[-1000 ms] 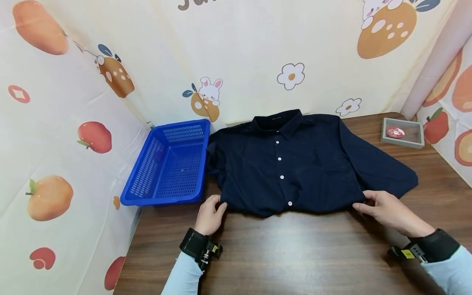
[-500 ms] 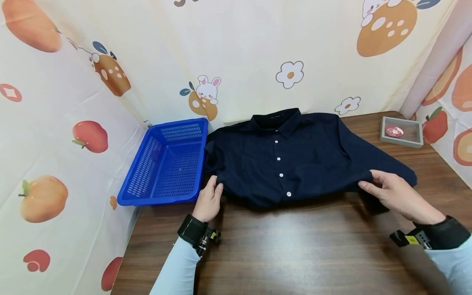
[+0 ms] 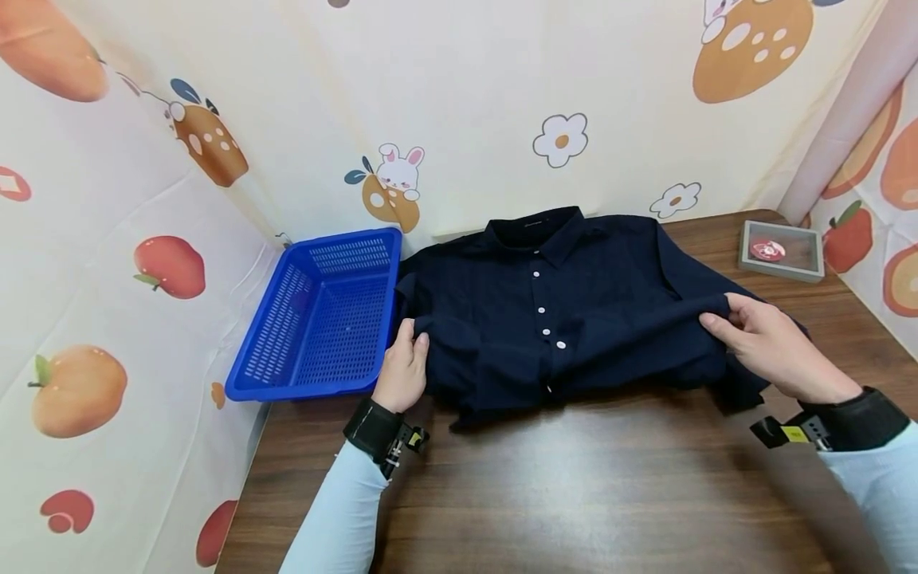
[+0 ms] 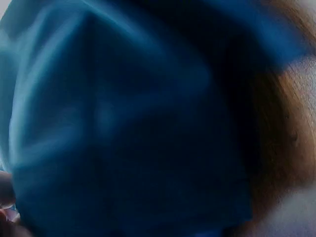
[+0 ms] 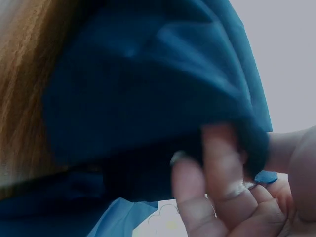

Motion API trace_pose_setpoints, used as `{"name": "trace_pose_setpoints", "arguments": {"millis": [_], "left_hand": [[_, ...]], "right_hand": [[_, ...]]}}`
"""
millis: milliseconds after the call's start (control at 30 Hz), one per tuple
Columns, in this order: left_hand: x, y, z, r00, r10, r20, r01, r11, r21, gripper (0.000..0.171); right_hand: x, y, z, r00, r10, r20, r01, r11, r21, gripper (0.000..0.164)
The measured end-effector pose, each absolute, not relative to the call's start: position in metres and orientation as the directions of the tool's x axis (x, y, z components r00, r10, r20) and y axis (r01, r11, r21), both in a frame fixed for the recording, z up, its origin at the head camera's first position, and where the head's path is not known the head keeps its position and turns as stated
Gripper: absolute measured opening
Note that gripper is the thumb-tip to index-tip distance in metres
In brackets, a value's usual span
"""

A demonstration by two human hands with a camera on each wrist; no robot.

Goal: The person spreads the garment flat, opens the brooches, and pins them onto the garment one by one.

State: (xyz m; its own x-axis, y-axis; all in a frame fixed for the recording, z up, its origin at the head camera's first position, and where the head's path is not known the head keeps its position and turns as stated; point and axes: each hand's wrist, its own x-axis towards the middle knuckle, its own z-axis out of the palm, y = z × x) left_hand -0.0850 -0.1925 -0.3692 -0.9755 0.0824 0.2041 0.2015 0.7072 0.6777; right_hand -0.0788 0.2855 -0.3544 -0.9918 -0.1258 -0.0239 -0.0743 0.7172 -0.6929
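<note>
A navy button-up shirt lies front up on the table, its collar towards the back wall. My left hand pinches the cloth at its left side, just beside the basket. At the other side my right hand grips a fold between thumb and fingers. The front part between the hands is lifted off the table, and a lower flap hangs below it. In the right wrist view, fingers curl under the shirt cloth. Blurred shirt cloth fills most of the left wrist view.
A blue plastic basket stands left of the shirt. At the back right corner sits a small grey-framed box with a red and white item inside. The wooden table meets patterned curtains at the back and sides.
Both hands have risen and moved away from the body, lifting the shirt's front part off the table. A loose flap now hangs down below the held fold.
</note>
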Motion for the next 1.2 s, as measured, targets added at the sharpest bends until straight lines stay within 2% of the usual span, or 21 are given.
{"name": "trace_pose_setpoints", "arguments": {"millis": [333,567,800,900,1000,1200], "left_hand": [[-0.073,-0.199,-0.372,-0.984,0.086,0.156,0.171,0.704,0.689,0.015],[-0.061,-0.204,-0.38,-0.986,0.14,0.089,0.162,0.702,0.693,0.043],[-0.049,-0.207,-0.396,-0.979,0.201,0.03,0.172,0.743,0.647,0.051],[-0.045,-0.208,-0.402,-0.977,0.211,-0.017,0.151,0.75,0.645,0.054],[-0.043,-0.208,-0.408,-0.972,0.226,-0.069,0.132,0.761,0.635,0.051],[-0.041,-0.206,-0.422,-0.963,0.251,-0.102,0.138,0.779,0.612,0.027]], "right_hand": [[-0.075,0.283,-0.354,-0.988,-0.142,-0.06,-0.06,0.713,-0.699,0.035],[-0.067,0.281,-0.358,-0.97,-0.194,-0.144,-0.028,0.68,-0.733,0.033],[-0.061,0.283,-0.375,-0.933,-0.224,-0.282,0.045,0.705,-0.708,0.071],[-0.056,0.283,-0.385,-0.92,-0.24,-0.31,0.068,0.68,-0.73,0.074],[-0.052,0.282,-0.394,-0.913,-0.263,-0.313,0.076,0.643,-0.762,0.076],[-0.046,0.286,-0.405,-0.906,-0.289,-0.308,0.06,0.634,-0.771,0.08]]}}
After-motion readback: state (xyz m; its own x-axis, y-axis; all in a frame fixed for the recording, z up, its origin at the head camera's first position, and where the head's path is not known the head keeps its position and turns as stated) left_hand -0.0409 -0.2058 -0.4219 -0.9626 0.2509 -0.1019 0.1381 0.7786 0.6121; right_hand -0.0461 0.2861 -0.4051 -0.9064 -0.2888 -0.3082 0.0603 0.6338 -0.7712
